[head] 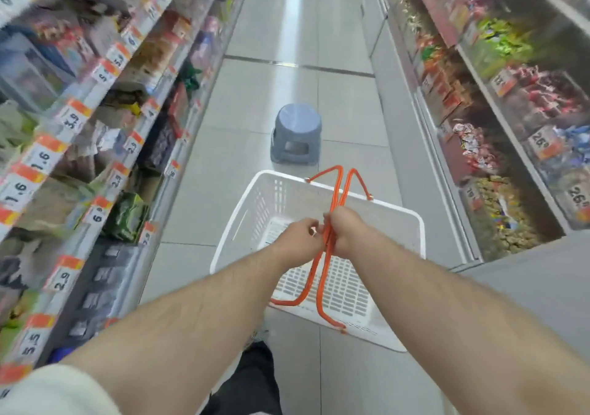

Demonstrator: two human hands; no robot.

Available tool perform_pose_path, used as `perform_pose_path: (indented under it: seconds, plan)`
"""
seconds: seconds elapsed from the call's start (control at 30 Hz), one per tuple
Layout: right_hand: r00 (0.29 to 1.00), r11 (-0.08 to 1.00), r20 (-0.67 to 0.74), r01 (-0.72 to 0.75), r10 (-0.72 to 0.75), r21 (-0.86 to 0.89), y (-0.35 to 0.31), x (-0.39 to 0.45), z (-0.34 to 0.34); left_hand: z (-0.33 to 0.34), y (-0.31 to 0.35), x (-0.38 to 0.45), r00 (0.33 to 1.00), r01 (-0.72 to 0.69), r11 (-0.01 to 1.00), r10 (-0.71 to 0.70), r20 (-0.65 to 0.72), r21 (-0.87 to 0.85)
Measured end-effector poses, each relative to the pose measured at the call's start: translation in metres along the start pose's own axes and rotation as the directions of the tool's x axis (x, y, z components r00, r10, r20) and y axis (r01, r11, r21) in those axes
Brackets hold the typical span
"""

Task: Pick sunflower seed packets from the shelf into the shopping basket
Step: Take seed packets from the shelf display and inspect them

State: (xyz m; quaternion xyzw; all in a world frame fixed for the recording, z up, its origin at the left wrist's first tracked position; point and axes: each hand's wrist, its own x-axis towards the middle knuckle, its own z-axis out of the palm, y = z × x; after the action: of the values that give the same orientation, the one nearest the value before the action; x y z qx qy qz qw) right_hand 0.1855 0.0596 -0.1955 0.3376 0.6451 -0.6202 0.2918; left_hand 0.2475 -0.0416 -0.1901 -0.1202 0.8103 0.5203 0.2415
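Where aisle narrows, grey stool (295,133) beyond basket (319,191).

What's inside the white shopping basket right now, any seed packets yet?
No packets show inside the white shopping basket; only its slotted bottom is visible. Both hands, left and right, grip the orange handles above it, covering a small patch of the bottom.

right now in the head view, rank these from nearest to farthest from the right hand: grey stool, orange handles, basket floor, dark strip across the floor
1. orange handles, gripped in the right hand
2. basket floor, just below
3. grey stool, ahead in the aisle
4. dark strip, across the tiles beyond the stool
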Motion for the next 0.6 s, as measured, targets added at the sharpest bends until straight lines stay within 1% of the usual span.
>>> perform_pose_path:
  seconds: [0.07, 0.17, 0.27, 0.4, 0.5, 0.6]
  plan:
    - [0.999, 0.998, -0.046, 0.000, 0.003, 0.069, -0.049, 0.030, -0.003, -0.019, 0.033, 0.047, 0.995, 0.018, 0.999, -0.022, 0.101, 0.046]
    - [0.996, 0.979, -0.091, 0.000, 0.019, 0.205, -0.115, 0.074, -0.007, -0.047, 0.085, 0.108, 0.980, -0.018, 0.993, -0.006, 0.201, 0.118]
    - [0.993, 0.948, -0.116, 0.016, 0.022, 0.317, -0.178, 0.113, -0.013, -0.068, 0.131, 0.171, 0.972, -0.066, 0.985, 0.028, 0.232, 0.158]
    - [0.991, 0.879, -0.136, 0.068, -0.003, 0.472, -0.254, 0.177, -0.021, -0.087, 0.184, 0.262, 0.957, -0.111, 0.971, 0.046, 0.287, 0.213]
    - [0.989, 0.821, -0.147, 0.100, -0.020, 0.562, -0.309, 0.237, -0.030, -0.095, 0.223, 0.353, 0.951, -0.159, 0.923, 0.047, 0.306, 0.351]
    - [0.991, 0.763, -0.127, 0.050, 0.042, 0.644, -0.366, 0.306, -0.047, -0.096, 0.266, 0.457, 0.956, -0.197, 0.841, 0.050, 0.290, 0.504]
